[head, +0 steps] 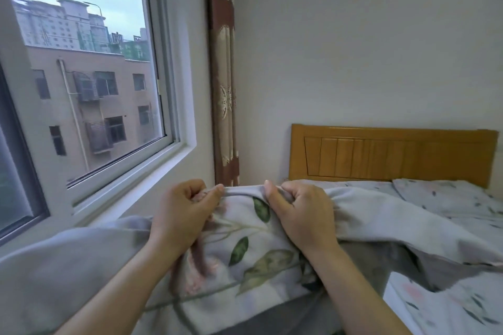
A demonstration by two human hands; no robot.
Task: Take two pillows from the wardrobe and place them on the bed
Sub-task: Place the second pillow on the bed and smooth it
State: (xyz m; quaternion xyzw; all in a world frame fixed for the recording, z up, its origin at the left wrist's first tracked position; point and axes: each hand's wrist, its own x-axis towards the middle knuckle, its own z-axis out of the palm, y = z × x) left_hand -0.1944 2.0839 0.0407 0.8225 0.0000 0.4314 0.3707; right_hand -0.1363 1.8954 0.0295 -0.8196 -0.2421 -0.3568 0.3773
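My left hand (183, 211) and my right hand (298, 209) both grip the upper edge of a pale grey quilt (245, 250) printed with green leaves and pink flowers. The fingers are curled round a fold of the fabric, and the edge is lifted above the bed (449, 198). The bed has a matching floral sheet and a wooden headboard (392, 155) against the far wall. A flat floral pillow (441, 193) seems to lie by the headboard at the right. The wardrobe is out of view.
A large window (81, 76) with a white sill fills the left wall, close beside the bed. A brown patterned curtain (223, 76) hangs in the corner between window and headboard. Grey fabric (381, 264) shows under the lifted quilt.
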